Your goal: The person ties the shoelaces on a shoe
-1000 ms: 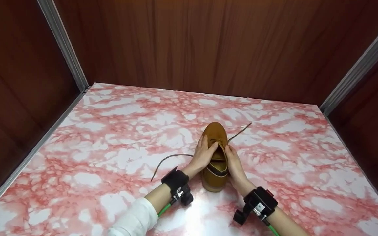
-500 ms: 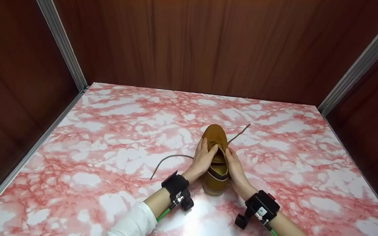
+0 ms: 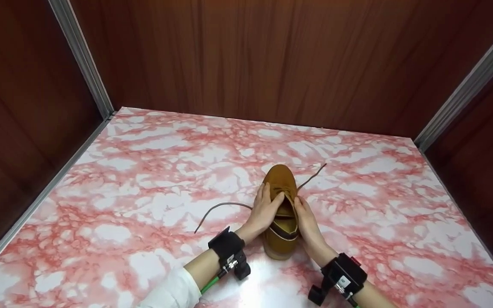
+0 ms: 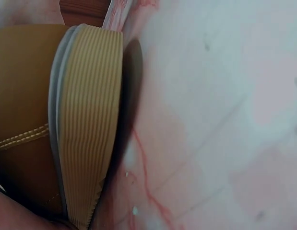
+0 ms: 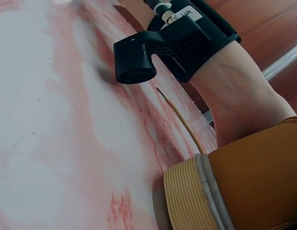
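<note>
A tan-brown lace-up shoe stands upright on the table, toe pointing away from me and heel towards me. My left hand grips its left side, thumb on the edge of the opening and fingers along the outer upper. Against the right side, my right hand holds the shoe with its fingertips near the opening's edge. One loose shoelace end curves out to the left; the other lace end runs out on the right. In the left wrist view the ribbed pale sole is close to the tabletop.
The pink-and-white marbled tabletop spreads around the shoe. Dark wooden panels with metal corner posts enclose the back and sides. Black camera straps with green cables sit on both wrists.
The shoe has slid slightly towards me, with both hands moving along on it. The lace ends have barely shifted.
</note>
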Demonstrator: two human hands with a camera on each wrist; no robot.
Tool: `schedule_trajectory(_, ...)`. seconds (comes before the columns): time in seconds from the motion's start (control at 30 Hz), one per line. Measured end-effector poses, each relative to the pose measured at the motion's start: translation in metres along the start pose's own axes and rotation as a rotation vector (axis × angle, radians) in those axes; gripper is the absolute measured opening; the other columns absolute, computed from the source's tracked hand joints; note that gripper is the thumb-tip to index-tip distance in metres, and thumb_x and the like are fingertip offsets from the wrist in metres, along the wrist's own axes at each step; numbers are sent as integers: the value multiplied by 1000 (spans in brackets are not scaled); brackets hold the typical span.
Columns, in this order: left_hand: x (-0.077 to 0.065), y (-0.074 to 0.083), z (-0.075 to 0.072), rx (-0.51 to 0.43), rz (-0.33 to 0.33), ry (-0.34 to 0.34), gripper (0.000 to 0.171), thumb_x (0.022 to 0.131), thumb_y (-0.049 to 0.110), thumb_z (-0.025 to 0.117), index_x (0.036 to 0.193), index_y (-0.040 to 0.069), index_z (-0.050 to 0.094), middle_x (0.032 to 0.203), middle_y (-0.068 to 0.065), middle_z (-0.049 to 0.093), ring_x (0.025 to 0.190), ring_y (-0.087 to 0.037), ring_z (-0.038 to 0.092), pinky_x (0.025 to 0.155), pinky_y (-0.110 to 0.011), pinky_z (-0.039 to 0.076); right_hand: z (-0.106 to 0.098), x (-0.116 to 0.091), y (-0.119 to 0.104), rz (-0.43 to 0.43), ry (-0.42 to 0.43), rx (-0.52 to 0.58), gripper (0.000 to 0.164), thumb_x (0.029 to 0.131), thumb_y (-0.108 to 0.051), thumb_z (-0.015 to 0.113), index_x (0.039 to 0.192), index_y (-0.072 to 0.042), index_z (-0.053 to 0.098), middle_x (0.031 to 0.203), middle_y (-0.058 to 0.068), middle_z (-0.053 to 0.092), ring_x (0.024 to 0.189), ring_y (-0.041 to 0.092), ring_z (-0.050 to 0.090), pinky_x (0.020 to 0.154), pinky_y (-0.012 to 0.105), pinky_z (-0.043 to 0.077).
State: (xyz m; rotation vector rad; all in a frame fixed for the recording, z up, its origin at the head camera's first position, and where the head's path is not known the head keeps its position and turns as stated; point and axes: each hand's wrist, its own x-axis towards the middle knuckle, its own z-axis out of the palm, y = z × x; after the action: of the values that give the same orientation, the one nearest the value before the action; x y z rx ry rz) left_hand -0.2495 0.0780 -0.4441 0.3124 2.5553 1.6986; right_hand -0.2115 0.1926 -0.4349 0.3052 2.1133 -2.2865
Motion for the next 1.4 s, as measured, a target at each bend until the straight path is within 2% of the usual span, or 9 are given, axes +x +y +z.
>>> schedule_trajectory(0.23, -5, -1, 0, -3, 1, -1, 69, 93, 41, 40, 140, -5, 20, 144, -23, 12, 129, -36, 14, 101, -48, 16, 1, -5, -1, -7, 4, -65, 60, 99, -30, 32, 140, 8, 9, 142, 26, 14, 128, 32, 17, 102, 41, 15)
schedule_trajectory(0.57, -9, -5, -2, 10, 3, -8, 68, 93, 40, 40, 139, -7, 21, 144, -24, 13, 129, -36, 14, 102, -45, 15, -1, -8, 0, 1, -3, -235, 62, 98, -35, 32, 139, 8, 14, 141, 27, 18, 128, 34, 17, 102, 43, 13)
schedule_trajectory(0.77, -9, -8, -10, 37, 11, -35, 70, 94, 43, 39, 139, -7, 22, 142, -25, 16, 129, -35, 16, 101, -43, 17, -7, -2, 11, -33, -14, -184, 66, 96, -40, 36, 138, 8, 19, 139, 27, 24, 126, 33, 23, 101, 42, 17)
schedule_trajectory(0.9, -15, -10, -18, 61, 22, -20, 67, 94, 44, 39, 136, -7, 28, 135, -25, 29, 124, -35, 27, 99, -43, 23, -21, 9, 29, -39, 6, -155, 72, 94, -46, 38, 138, 8, 20, 135, 26, 30, 122, 35, 30, 99, 43, 22)
schedule_trajectory(1.0, -21, -11, -27, 93, 38, 3, 60, 95, 40, 39, 132, -8, 32, 125, -23, 37, 117, -36, 36, 96, -43, 28, -32, 13, 37, 6, 27, -107, 71, 94, -46, 40, 138, 6, 20, 130, 24, 38, 117, 35, 38, 97, 43, 27)
schedule_trajectory(1.1, -27, -11, -36, 107, 53, 23, 51, 96, 34, 41, 124, -9, 38, 111, -19, 43, 105, -32, 44, 90, -42, 35, -40, 15, 40, 56, 26, -29, 69, 94, -44, 42, 137, 5, 21, 125, 25, 42, 114, 36, 42, 95, 45, 30)
schedule_trajectory(1.2, -31, -10, -43, 109, 41, 18, 38, 96, 31, 43, 110, -4, 47, 96, -10, 45, 88, -24, 48, 79, -37, 40, -43, 13, 37, 103, 18, 40, 67, 93, -44, 44, 134, 4, 25, 125, 26, 43, 114, 37, 42, 94, 47, 30)
schedule_trajectory(1.3, -35, -9, -46, 91, 31, -15, 27, 95, 29, 45, 95, 3, 50, 84, -5, 46, 74, -19, 48, 67, -33, 41, -44, 11, 32, 126, 5, 67, 65, 92, -44, 46, 133, 3, 27, 126, 25, 43, 114, 35, 43, 94, 45, 31)
schedule_trajectory(1.4, -39, -9, -46, 69, 12, -55, 26, 95, 31, 46, 88, 6, 49, 76, -3, 47, 63, -16, 47, 57, -31, 41, -39, 6, 25, 112, -6, 78, 59, 94, -39, 43, 132, 4, 28, 123, 23, 46, 108, 30, 48, 89, 39, 38)
